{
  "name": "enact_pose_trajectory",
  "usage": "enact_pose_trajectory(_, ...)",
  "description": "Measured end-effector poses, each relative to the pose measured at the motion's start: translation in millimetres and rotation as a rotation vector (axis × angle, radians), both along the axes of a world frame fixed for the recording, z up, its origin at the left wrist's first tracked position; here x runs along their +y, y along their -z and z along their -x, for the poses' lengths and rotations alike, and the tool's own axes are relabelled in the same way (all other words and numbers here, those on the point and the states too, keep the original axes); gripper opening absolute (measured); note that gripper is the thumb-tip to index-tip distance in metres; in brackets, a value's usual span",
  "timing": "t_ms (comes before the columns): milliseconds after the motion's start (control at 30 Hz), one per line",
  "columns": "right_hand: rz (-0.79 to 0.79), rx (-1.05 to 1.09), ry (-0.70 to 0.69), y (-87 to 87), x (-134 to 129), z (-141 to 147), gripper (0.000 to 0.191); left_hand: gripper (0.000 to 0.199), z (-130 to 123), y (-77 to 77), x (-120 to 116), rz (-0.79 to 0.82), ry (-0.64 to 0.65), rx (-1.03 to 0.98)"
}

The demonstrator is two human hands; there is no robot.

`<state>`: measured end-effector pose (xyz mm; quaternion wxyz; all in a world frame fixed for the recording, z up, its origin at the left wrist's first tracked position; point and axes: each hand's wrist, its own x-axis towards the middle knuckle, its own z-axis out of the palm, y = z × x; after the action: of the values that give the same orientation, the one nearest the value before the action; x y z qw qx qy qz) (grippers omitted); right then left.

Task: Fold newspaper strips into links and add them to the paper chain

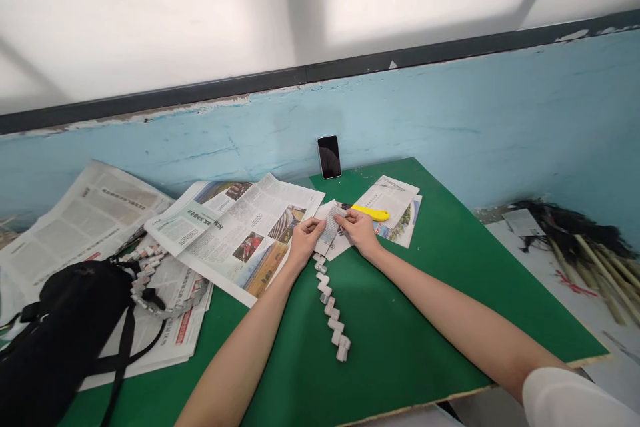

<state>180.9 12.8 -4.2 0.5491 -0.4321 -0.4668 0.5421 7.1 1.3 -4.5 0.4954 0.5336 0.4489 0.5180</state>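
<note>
Pinching a small, grey-white printed paper piece (330,229) between thumb and fingers, the left hand (305,240) and the right hand (358,229) hold it at its two sides, in the centre of the frame. Just below, a zigzag chain of folded whitish paper (331,307) runs toward the lower centre on a green tabletop (425,327). Near the right hand lies a yellow-handled tool (373,213). A dark-screened phone (329,157) stands upright at upper centre; spread newspaper sheets (245,230) and a black fabric bag (75,310) occupy the left.
</note>
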Motion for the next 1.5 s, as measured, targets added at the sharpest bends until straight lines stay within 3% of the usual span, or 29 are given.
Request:
enact_pose_trajectory(300,0.000,-0.044,-0.016,-2.4,-0.6,-0.8,0.044,0.035,-1.6,-6.3,-4.0,0.023,-0.026,0.022)
enact_pose_trajectory(467,0.014,-0.077,-0.211,-13.1,-4.4,-0.8,0.043,0.042,0.8,-11.0,-6.4,0.058,0.064,-0.003)
enact_pose_trajectory(600,-0.006,-0.089,-0.289,-15.2,-7.5,0.6,0.039,0.041,-1.3,-10.4,-6.2,0.077,0.035,-0.036)
enact_pose_trajectory(867,-0.053,-0.124,-0.282,-7.0,-6.3,-0.2,0.038,0.040,-4.8,-13.4,-6.0,0.028,-0.006,-0.016)
enact_pose_trajectory(1500,-0.073,-0.120,-0.239,-8.0,-8.2,2.8,0.038,0.031,-5.8,-15.3,-7.8,-0.064,-0.128,0.049)
